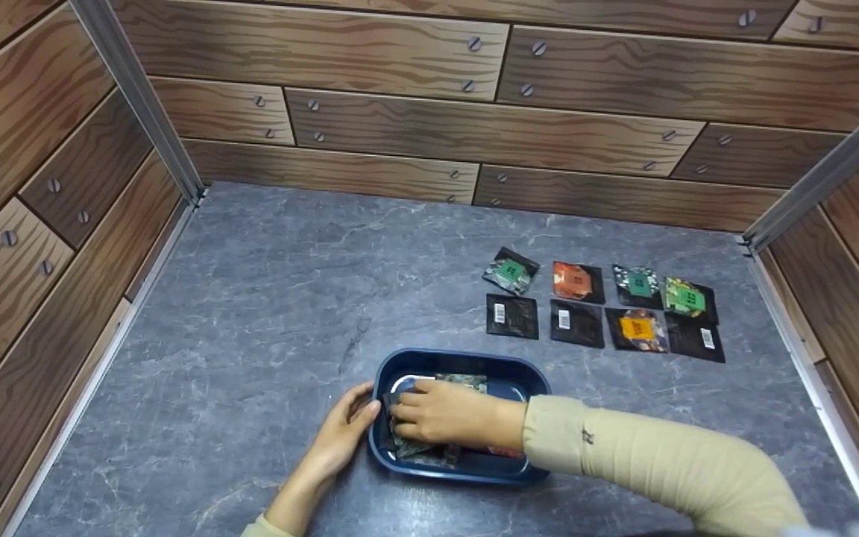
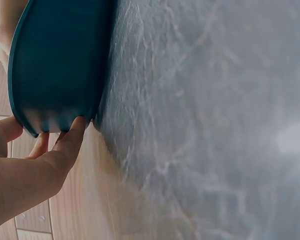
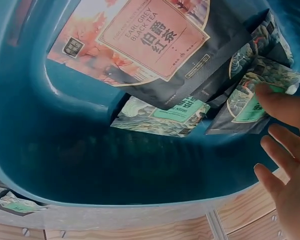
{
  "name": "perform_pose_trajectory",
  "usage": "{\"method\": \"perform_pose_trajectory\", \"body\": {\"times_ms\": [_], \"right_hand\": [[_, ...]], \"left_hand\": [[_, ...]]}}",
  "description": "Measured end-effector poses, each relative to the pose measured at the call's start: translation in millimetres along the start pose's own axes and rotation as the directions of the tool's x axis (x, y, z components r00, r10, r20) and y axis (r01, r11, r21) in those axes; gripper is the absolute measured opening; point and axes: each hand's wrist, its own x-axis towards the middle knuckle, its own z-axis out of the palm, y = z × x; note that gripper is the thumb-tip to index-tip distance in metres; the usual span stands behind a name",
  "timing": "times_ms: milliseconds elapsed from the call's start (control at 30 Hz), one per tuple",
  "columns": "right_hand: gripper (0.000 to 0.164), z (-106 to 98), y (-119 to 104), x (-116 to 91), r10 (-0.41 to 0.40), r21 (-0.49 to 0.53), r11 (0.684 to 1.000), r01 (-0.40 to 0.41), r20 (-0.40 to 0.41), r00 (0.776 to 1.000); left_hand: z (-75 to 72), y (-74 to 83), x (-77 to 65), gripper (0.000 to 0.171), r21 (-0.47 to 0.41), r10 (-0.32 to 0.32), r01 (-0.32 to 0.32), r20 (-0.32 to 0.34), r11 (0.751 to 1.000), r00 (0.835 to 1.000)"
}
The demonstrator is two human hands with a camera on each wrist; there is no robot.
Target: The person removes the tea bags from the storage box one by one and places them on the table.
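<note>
Below parted right fingers [image 3: 271,181] lie tea packets [image 3: 242,107], relaxed left fingers [image 2: 69,144] touching the tub [image 2: 65,60].

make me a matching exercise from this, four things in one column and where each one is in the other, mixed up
Things
1. blue tub
2. left hand
3. right hand
4. packet with the yellow-orange label

Places
A. reaching inside the tub
B. standing on the grey surface, with tea packets inside
C. in the nearer row, between two black barcoded packets
D. touching the tub's outer wall

Right pairs: 1-B, 2-D, 3-A, 4-C
</note>
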Motion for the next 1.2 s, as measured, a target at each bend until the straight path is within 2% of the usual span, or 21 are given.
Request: {"method": "perform_pose_trajectory", "body": {"times_ms": [167, 333, 633, 867, 1033, 1200], "right_hand": [[0.030, 4, 0, 6, -0.029, -0.001, 1.000, 0.029, -0.008, 1.000], [0.031, 4, 1, 12, -0.044, -0.008, 0.999, 0.044, 0.020, 0.999], [0.027, 10, 1, 17, -0.051, -0.043, 0.998, 0.051, 0.002, 0.999], [0.018, 11, 4, 12, -0.008, -0.067, 0.998, 0.008, -0.009, 1.000], [0.011, -2, 10, 3, 0.037, -0.046, 0.998, -0.037, 0.000, 0.999], [0.004, -19, 17, -12, 0.098, 0.016, 0.995, -0.098, 0.034, 0.995]], "left_hand": [[-0.2, -0.9, -0.2, 0.049, -0.003, 0.002, -0.002, 0.007, 1.000, 1.000], [-1.2, -2.0, -0.4, 0.049, -0.019, 0.018, -0.017, 0.019, 1.000, 1.000], [-0.4, -1.1, -0.7, 0.050, -0.027, -0.002, 0.002, 0.009, 1.000, 1.000], [0.0, -0.4, -0.6, 0.052, -0.008, -0.011, 0.011, 0.005, 1.000, 1.000], [-0.1, 0.1, -0.8, 0.051, -0.009, -0.019, 0.019, -0.002, 1.000, 1.000], [-0.9, -0.9, -0.8, 0.049, -0.007, -0.007, 0.007, -0.001, 1.000, 1.000]]}}
